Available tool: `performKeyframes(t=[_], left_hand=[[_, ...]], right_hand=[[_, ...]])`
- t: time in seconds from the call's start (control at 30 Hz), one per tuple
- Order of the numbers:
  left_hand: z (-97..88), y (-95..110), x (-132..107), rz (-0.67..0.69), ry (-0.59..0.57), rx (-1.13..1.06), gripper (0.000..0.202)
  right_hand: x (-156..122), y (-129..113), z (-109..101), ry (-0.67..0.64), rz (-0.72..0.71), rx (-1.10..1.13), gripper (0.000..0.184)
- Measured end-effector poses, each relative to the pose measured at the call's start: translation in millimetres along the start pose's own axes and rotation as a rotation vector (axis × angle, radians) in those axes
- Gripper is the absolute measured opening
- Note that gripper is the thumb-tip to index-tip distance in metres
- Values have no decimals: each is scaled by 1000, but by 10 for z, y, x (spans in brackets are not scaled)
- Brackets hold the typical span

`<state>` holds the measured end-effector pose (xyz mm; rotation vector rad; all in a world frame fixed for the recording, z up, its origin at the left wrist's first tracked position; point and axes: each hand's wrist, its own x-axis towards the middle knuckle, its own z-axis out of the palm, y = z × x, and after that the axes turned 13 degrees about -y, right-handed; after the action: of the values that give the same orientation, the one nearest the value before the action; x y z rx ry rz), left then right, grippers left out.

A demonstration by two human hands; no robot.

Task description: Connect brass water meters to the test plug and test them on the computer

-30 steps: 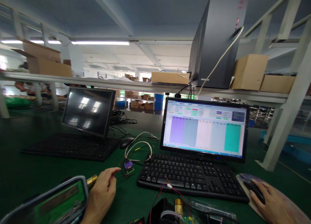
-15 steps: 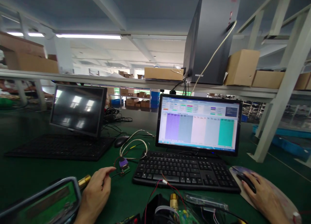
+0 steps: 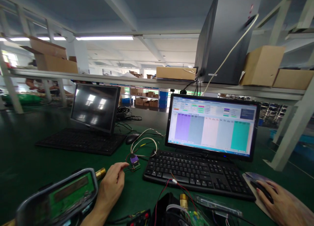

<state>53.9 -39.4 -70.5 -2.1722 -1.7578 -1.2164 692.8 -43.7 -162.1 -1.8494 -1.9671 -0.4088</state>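
Note:
My left hand [image 3: 111,183] rests on the green table with its fingers loosely stretched to the right and no clear grip on anything. To its left lies a device with a grey frame, a green circuit board and a small display [image 3: 71,190]; a brass fitting [image 3: 100,173] sticks out of it, close to my knuckles. Just past my fingertips is a purple connector [image 3: 134,160] with a small green terminal board, and a thin black wire runs from it toward my fingers. My right hand [image 3: 279,199] covers a black computer mouse [image 3: 263,191] on a mouse pad [image 3: 256,203].
A black keyboard [image 3: 196,175] lies before a lit monitor [image 3: 212,124] showing coloured columns. On the left stand a dark monitor [image 3: 94,108] and another keyboard [image 3: 80,142]. Nearest me are a circuit board [image 3: 197,217], a brass fitting [image 3: 183,201] and loose wires. Overhead, a shelf holds a computer tower [image 3: 225,43].
The view has turned left, so everything sits farther right in the picture. Both hands keep their places, the left beside the device and the right on the mouse.

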Motion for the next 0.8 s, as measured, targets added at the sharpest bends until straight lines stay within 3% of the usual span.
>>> performKeyframes(t=[0.23, 0.5, 0.7, 0.8], left_hand=[[18, -21, -22, -17, -31, -3, 22], [-9, 36, -5, -2, -15, 11, 23], [-22, 42, -9, -13, -22, 5, 22], [-14, 27, -7, -12, -28, 8, 22]], right_hand=[[-2, 69, 95, 4, 33, -1, 33], [-86, 305, 241, -80, -135, -136, 40], [-4, 139, 144, -33, 33, -97, 33], [1, 184, 158, -53, -2, -69, 33]])
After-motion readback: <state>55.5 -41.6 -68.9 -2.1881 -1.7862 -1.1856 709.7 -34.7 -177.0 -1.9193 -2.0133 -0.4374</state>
